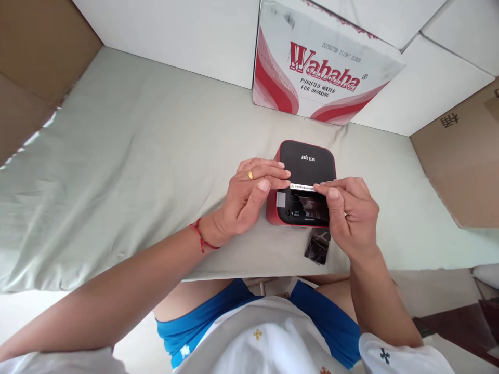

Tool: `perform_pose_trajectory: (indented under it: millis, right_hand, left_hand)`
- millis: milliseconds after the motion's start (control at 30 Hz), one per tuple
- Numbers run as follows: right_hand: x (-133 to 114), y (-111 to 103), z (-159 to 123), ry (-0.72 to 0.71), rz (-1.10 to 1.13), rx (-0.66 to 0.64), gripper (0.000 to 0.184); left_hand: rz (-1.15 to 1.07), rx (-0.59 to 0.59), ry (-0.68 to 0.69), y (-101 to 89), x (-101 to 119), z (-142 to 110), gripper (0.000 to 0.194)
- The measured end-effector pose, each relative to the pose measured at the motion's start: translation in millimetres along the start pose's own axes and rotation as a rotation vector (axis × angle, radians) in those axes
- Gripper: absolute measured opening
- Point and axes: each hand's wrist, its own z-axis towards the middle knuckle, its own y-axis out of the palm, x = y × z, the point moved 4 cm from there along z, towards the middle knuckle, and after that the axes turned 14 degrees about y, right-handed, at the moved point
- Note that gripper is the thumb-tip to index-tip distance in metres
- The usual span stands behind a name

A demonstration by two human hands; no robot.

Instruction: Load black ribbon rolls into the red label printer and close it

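A black-topped printer with red sides (307, 165) and "FEIE" lettering sits on the covered surface before me. A narrow white warning label (302, 187) runs across its top, above a recess. My left hand (251, 195), fingers stretched out, touches the printer's left side and the label's left end. My right hand (351, 213) rests over the right edge; its fingertips touch the label's right end and its thumb lies beside them. Dark shiny film (312, 206) lies in the recess. Another dark glossy piece (318, 246) lies at the printer's near edge, partly hidden.
A pale green cloth (156, 156) covers the surface, wrinkled at left. Behind the printer stands a white and red Wahaha water carton (327, 62). Brown cardboard boxes stand at the left (42, 67) and right (460, 156). My lap is at the near edge.
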Motion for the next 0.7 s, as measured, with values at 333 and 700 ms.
perform_pose_trajectory:
  millis: [333,700]
  right_hand:
    - [4,10,-30,0.005,0.067,0.117,0.027]
    - [-5,8,-88,-0.088,-0.026,0.176,0.046]
  left_hand:
    - [-0.05,-0.152,0.06,-3.3,-3,-2,0.026]
    - [-0.209,-0.04,-0.303,8.2,-36,-26,0.063]
